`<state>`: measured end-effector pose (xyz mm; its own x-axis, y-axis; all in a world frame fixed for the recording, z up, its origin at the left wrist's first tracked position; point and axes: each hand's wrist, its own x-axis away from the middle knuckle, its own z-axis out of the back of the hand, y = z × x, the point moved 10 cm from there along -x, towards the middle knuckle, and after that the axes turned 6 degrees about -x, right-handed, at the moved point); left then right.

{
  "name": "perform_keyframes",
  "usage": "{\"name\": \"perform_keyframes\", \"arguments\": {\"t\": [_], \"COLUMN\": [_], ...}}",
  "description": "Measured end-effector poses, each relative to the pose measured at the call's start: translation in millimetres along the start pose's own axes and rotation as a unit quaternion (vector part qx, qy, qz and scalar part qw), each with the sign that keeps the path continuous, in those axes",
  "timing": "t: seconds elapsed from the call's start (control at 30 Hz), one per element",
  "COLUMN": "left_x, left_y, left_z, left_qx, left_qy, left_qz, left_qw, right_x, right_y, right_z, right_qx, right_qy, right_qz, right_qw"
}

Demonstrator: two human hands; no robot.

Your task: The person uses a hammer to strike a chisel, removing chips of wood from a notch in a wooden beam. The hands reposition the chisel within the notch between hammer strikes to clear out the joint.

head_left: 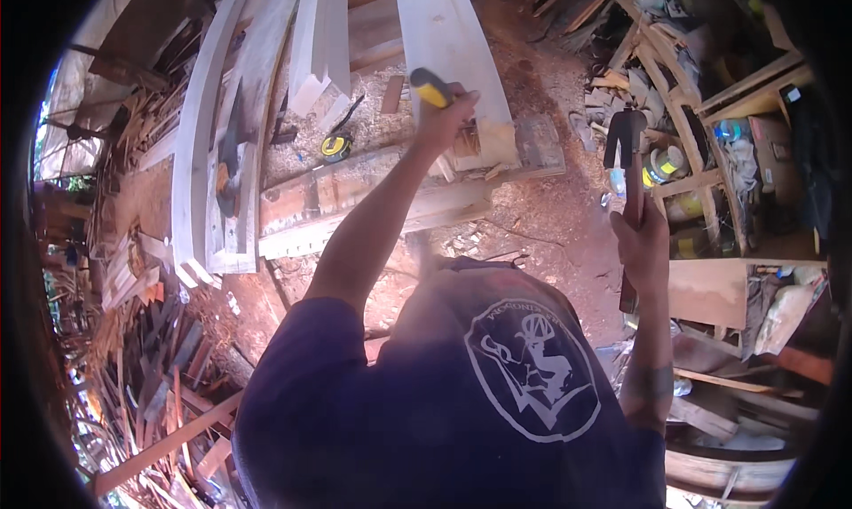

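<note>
head view: left grip (453, 114) is wrapped round a yellow-and-black handled tool (431, 89), at the near part of the pale board (453, 30), toward the front right corner of the worktop (342, 188). lower end's hidden, can't tell if it touches wood. right grip (644, 243) is clenched on a claw hammer (633, 185), off the worktop's right edge. imo steady the tool, keep knuckles below its butt, tap square.

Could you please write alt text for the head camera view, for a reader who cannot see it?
A person's right hand grips a hammer, while the left hand holds a yellow-and-black-handled tool near a pale board. A tape measure lies to the left among wood shavings.
</note>
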<state>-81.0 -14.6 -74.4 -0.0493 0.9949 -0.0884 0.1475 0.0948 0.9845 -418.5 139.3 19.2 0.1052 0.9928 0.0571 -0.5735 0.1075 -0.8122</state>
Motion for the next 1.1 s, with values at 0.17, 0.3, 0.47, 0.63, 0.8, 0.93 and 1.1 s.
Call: {"name": "perform_keyframes", "arguments": {"t": [0.17,0.3,0.47,0.63,0.8,0.93,1.1], "left_x": [-6,-3,-3,-11,-5,-7,-7], "left_y": [3,-1,6,-5,-3,-5,-1], "left_z": [-6,-15,-17,-12,-28,-20,-22], "left_qx": [-0.121,-0.106,-0.14,-0.178,-0.184,-0.255,-0.183], "left_qy": [-0.04,-0.043,-0.033,-0.031,-0.056,-0.054,-0.033], "left_qz": [-0.062,-0.093,-0.074,-0.035,-0.167,-0.057,-0.076], "left_qw": [0.99,0.989,0.987,0.983,0.967,0.964,0.98], "right_x": [0,-3,-6,6,-37,-20,-3], "right_y": [-43,-65,-174,-243,-155,-231,-235], "right_z": [-9,-17,10,7,-68,-6,7], "right_qx": [-0.011,0.066,0.099,0.043,0.232,0.164,-0.048], "right_qy": [-0.008,-0.017,0.031,0.104,-0.062,0.062,0.089], "right_qz": [0.03,0.105,0.267,0.385,0.256,0.418,0.411], "right_qw": [0.999,0.992,0.958,0.916,0.936,0.891,0.906]}}
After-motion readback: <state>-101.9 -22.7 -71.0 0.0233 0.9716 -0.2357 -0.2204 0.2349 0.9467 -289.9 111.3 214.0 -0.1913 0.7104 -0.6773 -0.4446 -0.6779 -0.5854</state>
